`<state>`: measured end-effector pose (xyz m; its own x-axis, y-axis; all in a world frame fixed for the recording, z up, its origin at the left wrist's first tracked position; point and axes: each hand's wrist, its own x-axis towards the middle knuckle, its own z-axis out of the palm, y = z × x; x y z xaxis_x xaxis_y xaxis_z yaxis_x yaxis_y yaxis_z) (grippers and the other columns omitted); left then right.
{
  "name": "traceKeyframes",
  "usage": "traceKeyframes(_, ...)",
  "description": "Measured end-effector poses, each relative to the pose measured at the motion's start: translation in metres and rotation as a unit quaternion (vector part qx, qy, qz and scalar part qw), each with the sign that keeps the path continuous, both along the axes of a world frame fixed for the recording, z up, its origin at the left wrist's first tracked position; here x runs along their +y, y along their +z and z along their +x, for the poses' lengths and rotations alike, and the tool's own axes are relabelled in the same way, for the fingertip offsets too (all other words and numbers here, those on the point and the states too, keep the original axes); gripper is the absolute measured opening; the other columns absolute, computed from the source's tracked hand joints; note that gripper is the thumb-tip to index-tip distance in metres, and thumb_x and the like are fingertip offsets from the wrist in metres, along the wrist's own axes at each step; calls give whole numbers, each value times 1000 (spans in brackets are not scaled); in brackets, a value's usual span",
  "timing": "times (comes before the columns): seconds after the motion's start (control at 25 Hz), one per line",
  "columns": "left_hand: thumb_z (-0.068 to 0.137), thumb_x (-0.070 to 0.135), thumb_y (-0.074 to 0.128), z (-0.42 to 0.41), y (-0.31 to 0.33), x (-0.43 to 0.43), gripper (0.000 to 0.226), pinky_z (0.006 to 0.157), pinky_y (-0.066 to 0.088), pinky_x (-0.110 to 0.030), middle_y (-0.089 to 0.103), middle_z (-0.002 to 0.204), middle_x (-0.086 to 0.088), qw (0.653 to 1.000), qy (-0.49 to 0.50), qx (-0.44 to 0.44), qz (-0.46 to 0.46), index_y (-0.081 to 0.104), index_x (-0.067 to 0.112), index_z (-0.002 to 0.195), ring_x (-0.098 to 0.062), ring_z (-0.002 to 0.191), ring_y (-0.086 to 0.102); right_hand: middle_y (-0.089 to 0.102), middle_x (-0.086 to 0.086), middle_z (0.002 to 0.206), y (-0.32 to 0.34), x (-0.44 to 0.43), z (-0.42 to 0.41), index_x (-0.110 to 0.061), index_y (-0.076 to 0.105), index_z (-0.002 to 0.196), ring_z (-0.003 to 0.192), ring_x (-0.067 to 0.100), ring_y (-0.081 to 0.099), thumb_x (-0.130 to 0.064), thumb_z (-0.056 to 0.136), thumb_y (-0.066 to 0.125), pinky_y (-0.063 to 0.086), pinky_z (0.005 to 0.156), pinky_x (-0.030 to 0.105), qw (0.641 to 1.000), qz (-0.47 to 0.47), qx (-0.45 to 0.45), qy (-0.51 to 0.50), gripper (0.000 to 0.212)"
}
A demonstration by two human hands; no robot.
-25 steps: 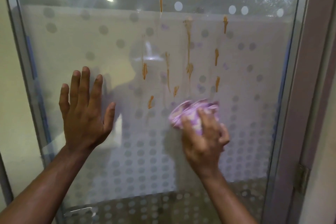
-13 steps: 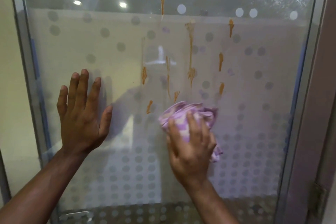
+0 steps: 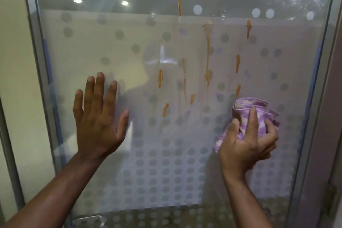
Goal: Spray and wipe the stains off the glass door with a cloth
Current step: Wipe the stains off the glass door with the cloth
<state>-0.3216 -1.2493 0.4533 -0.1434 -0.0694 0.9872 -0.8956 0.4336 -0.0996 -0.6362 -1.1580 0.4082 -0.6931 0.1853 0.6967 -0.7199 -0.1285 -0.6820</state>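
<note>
The glass door fills the view, patterned with frosted dots. Several orange drip stains run down its upper middle. My left hand presses flat on the glass at the left, fingers straight and spread. My right hand grips a bunched purple-and-white cloth against the glass at the lower right, just below the lowest right-hand stain. No spray bottle is in view.
A metal frame borders the door on the left and another frame edge on the right. A hinge sits on the wall at the lower right. The glass shows a faint reflection of a person.
My right hand has swept the cloth to the right, from below the middle stains to the lower right of the pane. My left hand stays flat on the glass.
</note>
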Motion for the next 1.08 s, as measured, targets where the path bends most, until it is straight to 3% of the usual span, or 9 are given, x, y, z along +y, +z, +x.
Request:
traceKeyframes(0.12,109,46,44,-1,-2,0,74,132,18,-65,17,179,-20,1000,0,3,1,23,12,171,-39,168,15,56,19,144,4,-7,44,-27,70,140,125,41,53,-32,100,65,41,105,51,999,-1,43,14,40)
traceKeyframes(0.2,109,48,43,0,-1,-1,74,133,17,-63,16,180,-19,1000,-2,0,1,23,12,171,-39,168,14,58,22,144,-4,-12,82,-29,72,138,125,46,57,-29,100,64,44,103,54,988,38,150,19,38)
traceKeyframes(0.36,109,50,39,2,0,0,74,134,15,-62,16,180,-19,1000,-1,-1,7,24,12,171,-38,168,14,64,17,142,-34,-14,124,-36,71,136,124,43,61,-18,95,70,45,91,50,910,130,393,19,45)
traceKeyframes(0.48,109,51,38,2,1,1,74,134,15,-63,16,180,-19,1000,-4,-4,8,24,12,171,-38,168,13,64,15,140,-20,-10,89,-34,71,136,123,38,62,-23,94,76,45,92,50,931,81,356,-3,43)
traceKeyframes(0.6,109,49,40,1,1,2,74,134,15,-62,16,180,-19,1000,-2,-2,8,23,13,171,-38,168,13,56,18,144,6,-4,40,-26,61,144,126,41,55,-27,96,69,42,100,51,990,25,138,-24,49)
traceKeyframes(0.68,109,50,40,1,3,4,73,134,15,-60,18,179,-19,1000,-3,0,5,26,12,170,-37,168,15,54,19,143,22,-1,25,-18,56,148,130,42,52,-29,94,68,41,105,54,999,-27,-15,12,57)
traceKeyframes(0.76,108,49,42,4,6,8,70,132,19,-58,24,178,-18,1000,-15,8,3,35,12,167,-37,167,21,56,22,138,31,-3,33,-11,56,145,129,42,51,-31,94,69,43,105,57,995,-47,-73,44,57)
traceKeyframes(0.92,105,46,48,14,21,15,61,120,30,-56,39,171,-18,999,-37,5,-5,53,12,155,-40,159,36,61,23,132,27,-14,104,-10,62,139,116,37,52,-32,91,73,42,95,49,996,14,80,43,54)
traceKeyframes(1.08,106,46,47,31,33,9,63,126,25,-57,31,175,-21,1000,-20,9,-12,49,11,158,-43,162,28,63,15,133,6,-18,144,-17,66,135,116,37,57,-31,86,75,44,87,46,950,104,292,36,52)
